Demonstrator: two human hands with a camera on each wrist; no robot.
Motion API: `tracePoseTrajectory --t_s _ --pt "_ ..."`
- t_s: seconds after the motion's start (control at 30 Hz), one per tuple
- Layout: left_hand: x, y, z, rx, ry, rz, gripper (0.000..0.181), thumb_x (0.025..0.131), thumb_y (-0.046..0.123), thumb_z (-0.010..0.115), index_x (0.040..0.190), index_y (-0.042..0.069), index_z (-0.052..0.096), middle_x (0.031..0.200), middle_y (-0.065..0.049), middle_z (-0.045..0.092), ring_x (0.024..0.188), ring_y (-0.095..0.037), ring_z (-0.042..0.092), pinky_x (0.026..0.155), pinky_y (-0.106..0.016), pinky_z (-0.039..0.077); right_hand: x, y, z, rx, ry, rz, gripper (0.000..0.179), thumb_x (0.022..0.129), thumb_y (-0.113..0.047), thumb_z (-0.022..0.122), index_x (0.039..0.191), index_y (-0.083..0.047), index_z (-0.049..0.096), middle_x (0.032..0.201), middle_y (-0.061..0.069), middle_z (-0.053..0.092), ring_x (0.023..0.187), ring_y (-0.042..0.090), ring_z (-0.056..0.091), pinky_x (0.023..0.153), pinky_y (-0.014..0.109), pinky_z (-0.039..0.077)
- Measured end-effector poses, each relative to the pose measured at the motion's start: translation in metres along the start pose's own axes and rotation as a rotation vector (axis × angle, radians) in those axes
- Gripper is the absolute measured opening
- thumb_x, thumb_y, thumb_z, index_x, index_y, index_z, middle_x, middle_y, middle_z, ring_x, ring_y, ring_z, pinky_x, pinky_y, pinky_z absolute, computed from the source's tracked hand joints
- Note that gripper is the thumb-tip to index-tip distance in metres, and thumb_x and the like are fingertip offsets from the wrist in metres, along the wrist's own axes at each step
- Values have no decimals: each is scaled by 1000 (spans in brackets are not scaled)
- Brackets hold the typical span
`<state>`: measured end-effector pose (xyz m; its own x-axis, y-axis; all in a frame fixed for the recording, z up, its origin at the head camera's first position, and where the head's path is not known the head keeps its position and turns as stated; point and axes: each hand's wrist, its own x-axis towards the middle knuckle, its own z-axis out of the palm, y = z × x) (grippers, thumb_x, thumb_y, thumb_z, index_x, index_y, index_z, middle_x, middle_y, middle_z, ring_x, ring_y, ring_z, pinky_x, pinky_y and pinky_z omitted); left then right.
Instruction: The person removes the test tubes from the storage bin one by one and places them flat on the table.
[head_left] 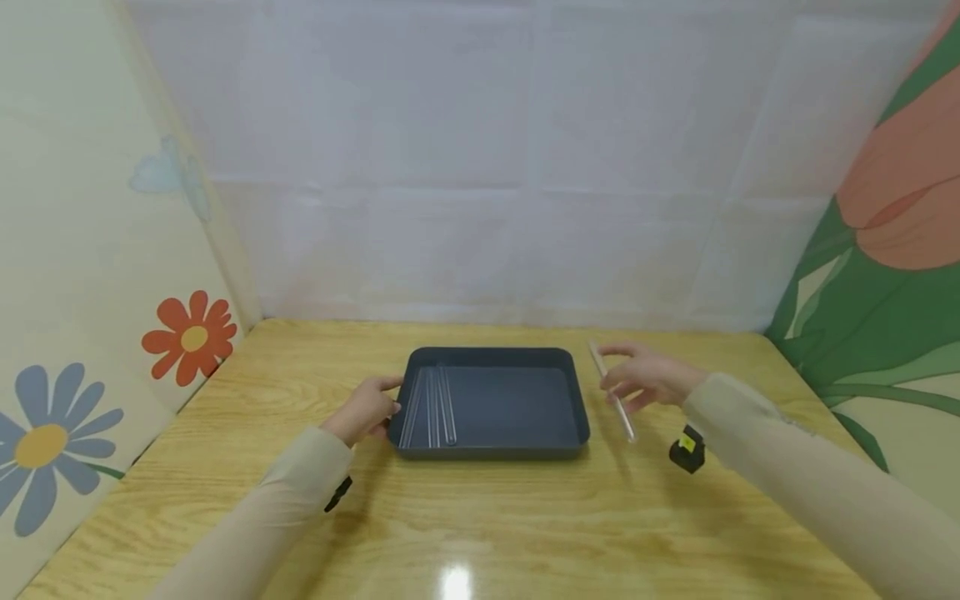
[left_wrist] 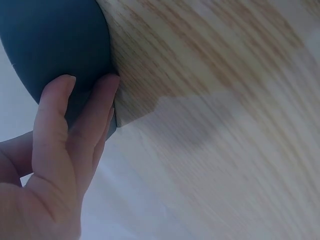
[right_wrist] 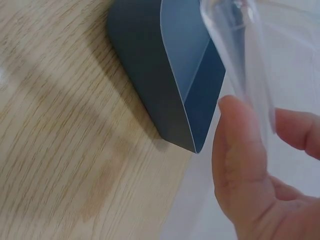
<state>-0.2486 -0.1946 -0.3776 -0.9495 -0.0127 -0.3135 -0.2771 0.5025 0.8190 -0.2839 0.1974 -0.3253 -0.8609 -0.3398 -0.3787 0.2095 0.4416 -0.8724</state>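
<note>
A dark blue-grey tray [head_left: 517,408] stands on the wooden table. Several clear glass-like test tubes [head_left: 431,408] lie lengthwise side by side in its left part. My left hand [head_left: 367,408] grips the tray's left edge, and in the left wrist view its fingers [left_wrist: 55,125] press on the outer wall. To the right of the tray, my right hand [head_left: 648,377] pinches another clear test tube [head_left: 624,417], held tilted above the table. In the right wrist view the thumb [right_wrist: 242,145] lies against this test tube [right_wrist: 240,55], close by the tray's corner.
Wooden table [head_left: 480,517] runs back to a white cloth wall [head_left: 480,167]. Flower-printed panels stand at the left [head_left: 90,250] and right [head_left: 892,292]. A black wrist device with a yellow mark [head_left: 687,448] shows beneath the right sleeve.
</note>
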Motion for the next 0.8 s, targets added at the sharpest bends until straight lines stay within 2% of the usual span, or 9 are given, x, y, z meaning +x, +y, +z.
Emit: tracePoseTrajectory --t_s 0.23,0.43,0.6,0.8 --pt "0 2 0 -16 -1 -6 57 93 -13 43 148 -6 31 94 -23 63 60 -19 60 45 -25 47 -5 4 -9 -4 3 -12 78 87 2 60 152 1 17 102 18 62 79 22 65 62 31 56" --pt "-2 4 0 -12 -4 -10 56 94 -13 43 148 -6 30 105 -27 61 63 -20 61 49 -27 51 -7 8 -15 -17 2 9 78 89 -2 60 153 1 16 111 21 60 86 24 65 65 30 55" --pt "-1 2 1 -15 -12 -7 57 94 -12 42 149 -5 30 111 -28 60 64 -20 62 49 -28 51 -10 9 -21 -18 9 11 80 89 -2 60 154 0 14 110 19 61 83 20 65 65 29 55" --pt "-1 2 0 -19 -8 -2 57 94 -12 43 149 -4 31 103 -25 63 61 -19 60 47 -27 48 -13 10 -28 -7 12 19 80 90 -1 59 154 0 11 110 18 60 82 20 65 65 30 56"
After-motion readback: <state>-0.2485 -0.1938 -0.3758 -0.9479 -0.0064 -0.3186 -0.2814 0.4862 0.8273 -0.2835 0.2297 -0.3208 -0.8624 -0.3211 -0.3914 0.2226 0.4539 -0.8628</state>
